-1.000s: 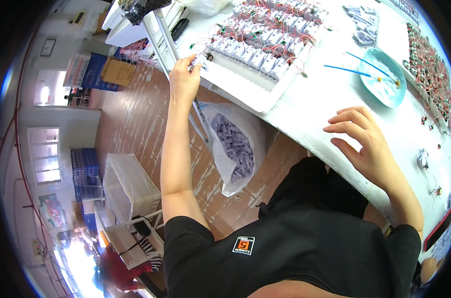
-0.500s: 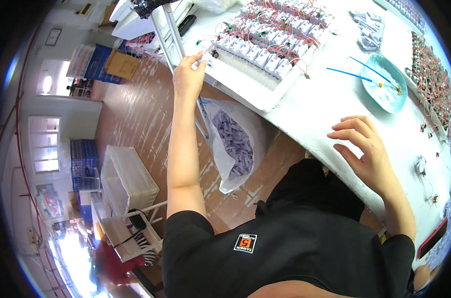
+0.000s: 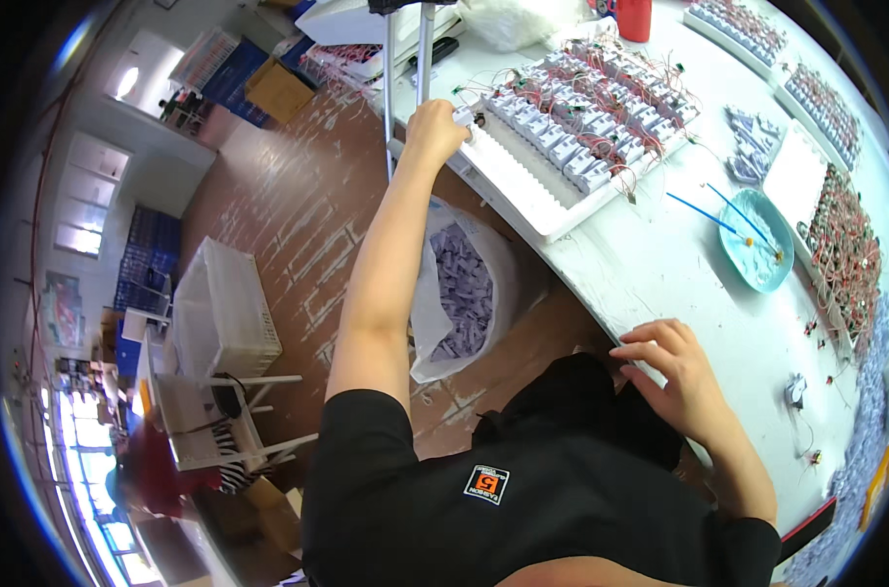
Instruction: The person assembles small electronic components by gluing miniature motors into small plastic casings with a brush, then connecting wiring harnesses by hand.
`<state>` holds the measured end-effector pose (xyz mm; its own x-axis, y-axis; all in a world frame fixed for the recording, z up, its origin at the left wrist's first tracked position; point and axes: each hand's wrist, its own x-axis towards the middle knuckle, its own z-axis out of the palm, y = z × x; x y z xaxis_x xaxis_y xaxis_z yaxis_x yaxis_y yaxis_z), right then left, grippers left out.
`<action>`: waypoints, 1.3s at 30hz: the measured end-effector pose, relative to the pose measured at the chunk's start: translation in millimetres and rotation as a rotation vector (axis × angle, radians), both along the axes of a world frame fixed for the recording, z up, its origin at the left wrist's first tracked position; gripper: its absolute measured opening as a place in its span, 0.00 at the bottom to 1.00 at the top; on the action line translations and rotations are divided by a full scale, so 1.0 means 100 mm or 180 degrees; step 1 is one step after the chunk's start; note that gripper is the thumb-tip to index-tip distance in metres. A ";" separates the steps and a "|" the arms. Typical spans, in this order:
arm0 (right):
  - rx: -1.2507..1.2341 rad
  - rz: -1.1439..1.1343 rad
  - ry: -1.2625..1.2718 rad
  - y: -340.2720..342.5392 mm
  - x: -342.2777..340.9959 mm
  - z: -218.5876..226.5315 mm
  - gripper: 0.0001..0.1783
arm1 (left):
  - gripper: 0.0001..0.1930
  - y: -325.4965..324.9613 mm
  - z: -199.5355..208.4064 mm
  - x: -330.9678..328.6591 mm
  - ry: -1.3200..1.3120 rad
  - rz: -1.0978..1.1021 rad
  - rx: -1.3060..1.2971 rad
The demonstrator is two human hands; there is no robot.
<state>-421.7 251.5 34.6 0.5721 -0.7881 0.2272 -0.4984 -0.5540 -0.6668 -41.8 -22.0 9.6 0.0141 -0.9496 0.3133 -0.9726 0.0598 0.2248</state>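
At the near left corner of a white plastic tray (image 3: 508, 181), my left hand (image 3: 434, 135) has its fingers closed around a small white plastic piece (image 3: 463, 117); its fingertips are partly hidden. Beside them in the tray is a small dark round part (image 3: 479, 119). Several rows of white plastic units (image 3: 571, 117) with thin red and white wires fill the far part of the tray. My right hand (image 3: 667, 377) is empty, fingers apart and slightly bent, at the table's front edge.
A turquoise dish (image 3: 765, 276) with two blue sticks stands right on the white table (image 3: 650, 264). Beyond it lies a heap of small wired parts (image 3: 850, 249). Metal legs (image 3: 424, 59) rise beside my left hand. Below the edge hangs a bag (image 3: 427, 338) of grey-white pieces.
The view has shifted, so the tray and dish appear farther right and lower. My left hand stays at the tray corner. My right hand has drawn back toward the table edge.
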 end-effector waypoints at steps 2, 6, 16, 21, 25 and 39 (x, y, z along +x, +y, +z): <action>0.0140 0.0016 0.0136 0.04 0.00 0.01 0.16 | 0.22 -0.01 0.07 -0.01 -0.0035 -0.0055 0.0368; 0.0115 0.0029 0.0184 0.07 0.00 -0.01 0.16 | 0.20 -0.06 0.06 0.07 -0.0409 -0.0205 0.0220; 0.0049 -0.0020 0.0130 0.08 -0.04 -0.02 0.17 | 0.15 -0.01 0.25 -0.08 -0.0770 -0.0533 0.0414; 0.0104 -0.0043 0.0076 0.08 -0.08 -0.04 0.16 | 0.21 -0.06 0.25 -0.03 -0.0676 -0.0446 0.0695; 0.0044 0.0052 -0.0011 0.09 -0.08 -0.06 0.17 | 0.22 -0.05 0.27 -0.05 -0.0901 -0.0443 0.0698; -0.0205 0.0419 0.0557 0.17 0.14 -0.23 0.16 | 0.19 0.15 0.07 0.46 0.1630 -0.0101 -0.0062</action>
<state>-407.3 268.3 11.9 0.7042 -0.6910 0.1629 -0.5240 -0.6607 -0.5376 4.2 -7.2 16.7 0.1415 -0.9460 0.2915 -0.7357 0.0965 0.6704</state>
